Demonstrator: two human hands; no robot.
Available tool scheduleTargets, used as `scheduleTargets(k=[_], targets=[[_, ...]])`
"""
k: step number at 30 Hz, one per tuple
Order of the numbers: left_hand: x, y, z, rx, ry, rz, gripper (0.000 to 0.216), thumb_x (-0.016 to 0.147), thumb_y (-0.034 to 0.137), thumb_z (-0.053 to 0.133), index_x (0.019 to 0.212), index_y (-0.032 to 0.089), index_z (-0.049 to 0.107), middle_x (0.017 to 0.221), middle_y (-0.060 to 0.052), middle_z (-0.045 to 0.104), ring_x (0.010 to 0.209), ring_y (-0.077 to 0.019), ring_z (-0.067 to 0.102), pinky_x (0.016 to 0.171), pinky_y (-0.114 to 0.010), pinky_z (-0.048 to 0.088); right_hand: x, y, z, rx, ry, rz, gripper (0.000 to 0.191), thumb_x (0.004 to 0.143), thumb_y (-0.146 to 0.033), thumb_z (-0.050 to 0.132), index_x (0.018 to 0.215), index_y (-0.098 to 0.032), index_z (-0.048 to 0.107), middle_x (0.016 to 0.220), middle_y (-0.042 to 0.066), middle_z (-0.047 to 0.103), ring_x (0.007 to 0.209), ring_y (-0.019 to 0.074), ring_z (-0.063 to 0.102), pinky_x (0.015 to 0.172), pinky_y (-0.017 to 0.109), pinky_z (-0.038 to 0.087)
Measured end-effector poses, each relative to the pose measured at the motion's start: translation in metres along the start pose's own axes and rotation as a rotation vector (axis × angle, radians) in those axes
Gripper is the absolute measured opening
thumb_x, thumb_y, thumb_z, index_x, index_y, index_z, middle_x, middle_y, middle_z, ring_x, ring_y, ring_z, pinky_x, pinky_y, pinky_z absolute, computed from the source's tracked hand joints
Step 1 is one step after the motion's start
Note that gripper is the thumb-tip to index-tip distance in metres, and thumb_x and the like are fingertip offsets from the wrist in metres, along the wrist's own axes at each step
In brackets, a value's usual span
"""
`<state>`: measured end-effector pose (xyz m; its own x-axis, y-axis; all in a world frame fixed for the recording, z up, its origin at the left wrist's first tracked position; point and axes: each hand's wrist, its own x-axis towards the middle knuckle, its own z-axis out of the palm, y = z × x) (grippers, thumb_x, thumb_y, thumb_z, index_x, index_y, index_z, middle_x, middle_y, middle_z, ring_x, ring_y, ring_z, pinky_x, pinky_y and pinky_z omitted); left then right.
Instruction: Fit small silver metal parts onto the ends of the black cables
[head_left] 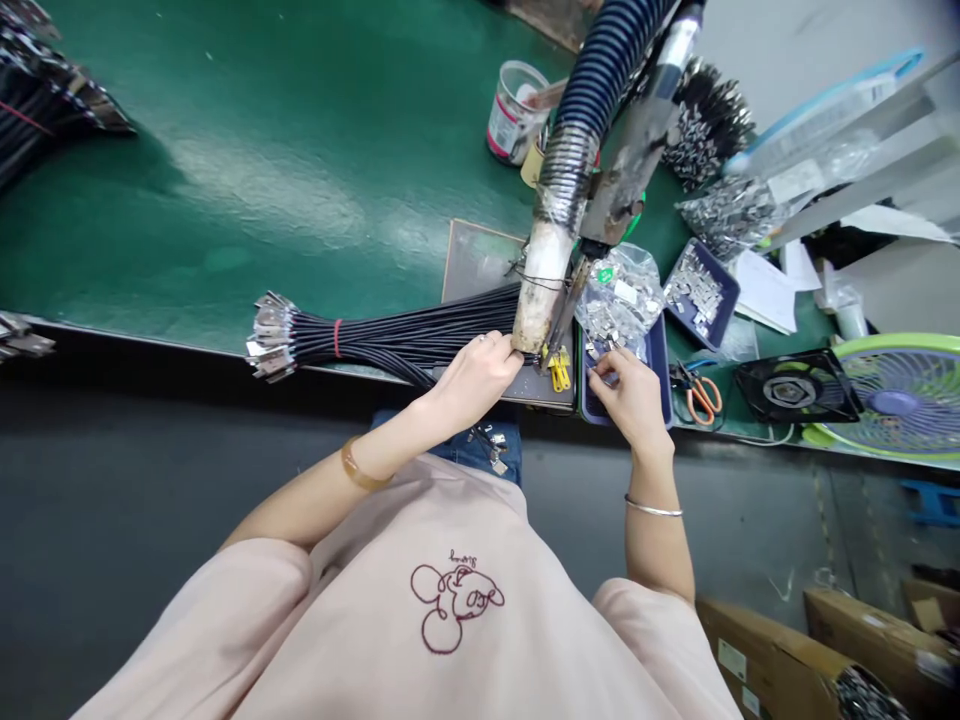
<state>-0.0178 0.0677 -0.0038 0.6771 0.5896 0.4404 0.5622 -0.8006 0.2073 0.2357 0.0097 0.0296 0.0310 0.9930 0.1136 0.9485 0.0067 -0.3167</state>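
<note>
Mostly | cable bundle (405,335): leftward of left hand (480,375) | tray (660,355): beneath right hand (631,395)

Widest free room is the bare green table (247,170) left of the hose (581,120), beyond the cable bundle (405,330), which bars the front edge there. Hose and metal arm (630,160) slant down between left hand (484,372) and right hand (630,395), hose end right by the left hand, so direct crossing is blocked; near-side route over the table edge is open. Right side tight: bagged parts (622,290) crowd the purple tray's (660,372) far end, with small tray (724,312), orange-handled scissors (703,402) and black fan (795,388) further right.
</note>
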Motion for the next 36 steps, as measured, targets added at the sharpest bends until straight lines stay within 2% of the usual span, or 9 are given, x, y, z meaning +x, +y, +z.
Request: scheduleTargets(k=[6, 8, 12, 16, 18, 21, 24, 30, 36], targets=[[-0.018, 0.0, -0.001, -0.166, 0.05, 0.066, 0.019, 0.095, 0.011, 0.05, 0.08, 0.014, 0.062, 0.081, -0.008, 0.064, 0.078, -0.0215, 0.055, 0.074, -0.033, 0.048, -0.016, -0.001, -0.006, -0.004, -0.017, -0.026, 0.015, 0.087, -0.023, 0.057, 0.073, -0.022, 0.055, 0.105, 0.006, 0.073, 0.083, 0.0183, 0.067, 0.07, 0.029, 0.046], [-0.022, 0.001, -0.004, -0.237, 0.091, 0.064, 0.021, 0.097, 0.011, 0.047, 0.081, 0.014, 0.061, 0.078, -0.007, 0.063, 0.076, -0.0202, 0.054, 0.074, -0.032, 0.048, -0.018, -0.002, -0.005, -0.101, -0.015, -0.075, 0.016, 0.089, -0.019, 0.053, 0.074, -0.022, 0.056, 0.099, 0.006, 0.074, 0.087, 0.0197, 0.067, 0.071, 0.029, 0.044], [-0.025, 0.006, -0.009, -0.359, 0.191, 0.051, 0.018, 0.098, 0.013, 0.046, 0.093, 0.012, 0.064, 0.08, -0.008, 0.067, 0.075, -0.0188, 0.057, 0.075, -0.031, 0.048, -0.016, 0.002, -0.004, -0.184, -0.028, -0.059, 0.016, 0.091, -0.021, 0.052, 0.075, -0.021, 0.056, 0.082, 0.003, 0.065, 0.067, 0.0157, 0.058, 0.062, 0.029, 0.037], [-0.023, 0.015, -0.011, -0.466, 0.102, 0.057, 0.02, 0.097, 0.016, 0.047, 0.091, 0.015, 0.067, 0.073, -0.004, 0.066, 0.065, -0.0144, 0.058, 0.064, -0.026, 0.045, -0.015, 0.006, -0.007, -0.011, 0.003, 0.009, 0.021, 0.085, -0.025, 0.061, 0.066, -0.022, 0.052, 0.073, -0.001, 0.057, 0.062, 0.0136, 0.053, 0.062, 0.028, 0.04], [-0.021, 0.019, -0.011, -0.518, 0.055, -0.002, 0.019, 0.092, 0.014, 0.049, 0.083, 0.015, 0.065, 0.067, -0.001, 0.063, 0.058, -0.0117, 0.054, 0.058, -0.024, 0.04, -0.02, -0.001, -0.009, 0.064, 0.109, 0.045, 0.022, 0.085, -0.024, 0.062, 0.065, -0.022, 0.052, 0.072, -0.001, 0.058, 0.059, 0.0125, 0.051, 0.061, 0.028, 0.042], [-0.016, 0.023, -0.013, -0.691, 0.016, -0.175, 0.01, 0.083, 0.01, 0.054, 0.077, 0.014, 0.062, 0.059, 0.003, 0.056, 0.05, -0.0081, 0.045, 0.053, -0.022, 0.034, -0.034, -0.028, -0.006, 0.16, 0.403, 0.091, 0.02, 0.087, -0.025, 0.064, 0.069, -0.022, 0.057, 0.081, 0.001, 0.065, 0.061, 0.0124, 0.055, 0.059, 0.028, 0.047], [-0.011, 0.023, -0.018, -0.984, -0.07, -0.372, 0.008, 0.082, 0.013, 0.057, 0.074, 0.014, 0.06, 0.057, 0.004, 0.053, 0.05, -0.0064, 0.044, 0.052, -0.019, 0.036, -0.049, -0.062, 0.006, 0.275, 0.624, 0.047, 0.01, 0.088, -0.024, 0.067, 0.078, -0.024, 0.065, 0.089, 0.004, 0.071, 0.086, 0.0189, 0.068, 0.075, 0.034, 0.056], [-0.008, 0.016, -0.028, -1.261, -0.222, -0.493, 0.023, 0.088, 0.024, 0.061, 0.07, 0.011, 0.064, 0.061, -0.002, 0.066, 0.055, -0.008, 0.057, 0.058, -0.018, 0.046, -0.05, -0.087, 0.044, 0.841, 0.299, 0.141, 0.009, 0.09, -0.027, 0.066, 0.089, -0.022, 0.072, 0.103, 0.006, 0.074, 0.094, 0.0178, 0.073, 0.079, 0.033, 0.064], [-0.007, 0.016, -0.027, -1.213, -0.237, -0.459, 0.023, 0.089, 0.021, 0.061, 0.069, 0.011, 0.066, 0.063, -0.003, 0.068, 0.057, -0.0081, 0.059, 0.059, -0.018, 0.047, -0.048, -0.084, 0.055, 0.946, 0.241, 0.152, 0.008, 0.088, -0.027, 0.068, 0.087, -0.023, 0.074, 0.104, 0.006, 0.074, 0.097, 0.0173, 0.073, 0.081, 0.03, 0.063]])
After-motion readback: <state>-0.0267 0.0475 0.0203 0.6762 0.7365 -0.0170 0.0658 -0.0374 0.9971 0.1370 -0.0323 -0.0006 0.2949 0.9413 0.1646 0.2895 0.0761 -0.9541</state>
